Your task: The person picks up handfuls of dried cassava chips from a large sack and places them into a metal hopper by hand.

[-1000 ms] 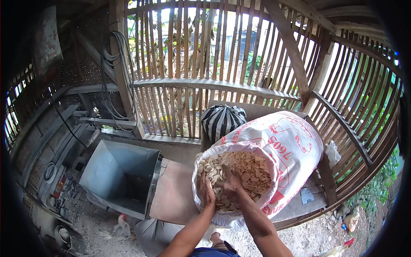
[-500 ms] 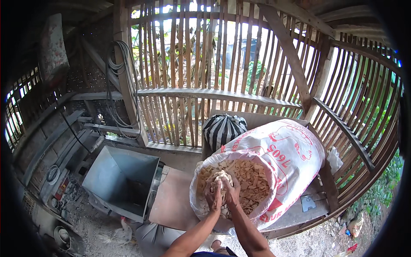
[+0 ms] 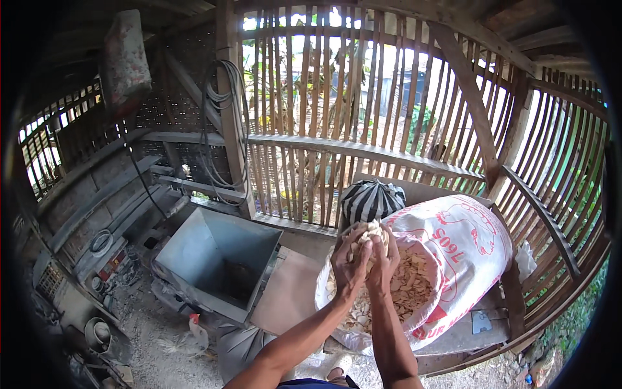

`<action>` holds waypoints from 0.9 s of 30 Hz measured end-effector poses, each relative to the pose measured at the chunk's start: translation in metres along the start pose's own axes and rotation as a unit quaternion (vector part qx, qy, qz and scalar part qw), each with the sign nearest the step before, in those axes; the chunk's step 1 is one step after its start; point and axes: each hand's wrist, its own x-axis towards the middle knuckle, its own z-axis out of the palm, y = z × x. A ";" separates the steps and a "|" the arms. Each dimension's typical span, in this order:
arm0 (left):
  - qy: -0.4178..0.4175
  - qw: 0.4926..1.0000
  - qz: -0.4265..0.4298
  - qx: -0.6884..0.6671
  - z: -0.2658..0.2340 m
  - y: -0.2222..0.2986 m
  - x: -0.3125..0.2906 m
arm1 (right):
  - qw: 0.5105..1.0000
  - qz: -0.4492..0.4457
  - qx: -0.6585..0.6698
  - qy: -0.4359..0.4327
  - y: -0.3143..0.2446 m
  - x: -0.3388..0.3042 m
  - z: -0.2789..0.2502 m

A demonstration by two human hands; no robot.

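Note:
My left hand [image 3: 348,264] and my right hand [image 3: 385,262] are cupped together around a heap of pale, dry, flat chips [image 3: 369,237]. They hold it above the mouth of a large white sack [image 3: 476,227] with red print, which leans on its side. More tan chips [image 3: 414,275] fill the open sack below, partly hidden behind my hands and forearms. Left of the sack, a square grey metal hopper [image 3: 188,243] gapes upward, with a dark hollow at its bottom. Between hopper and sack lies a flat brownish board [image 3: 285,295].
A black-and-white striped bundle [image 3: 370,202] sits behind the sack, against a slatted wooden wall [image 3: 304,175]. Coiled hose [image 3: 223,97] hangs on a post. A chicken [image 3: 196,334] stands on the floor by the hopper, near a grey sack [image 3: 240,350].
Both hands have lifted from the chips inside the sack, bringing a heaped double handful up. My view has turned left, so the hopper and sack appear farther right.

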 end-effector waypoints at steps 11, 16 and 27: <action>0.140 0.976 0.123 0.111 -0.161 0.098 0.109 | 0.963 0.024 0.195 -0.186 -0.028 -0.020 0.222; 0.204 0.975 -0.050 0.066 -0.220 0.094 0.087 | 0.963 0.102 0.121 -0.218 0.032 -0.062 0.253; 0.157 0.964 -0.105 0.185 -0.265 0.080 0.085 | 0.938 0.125 -0.048 -0.319 0.053 -0.066 0.236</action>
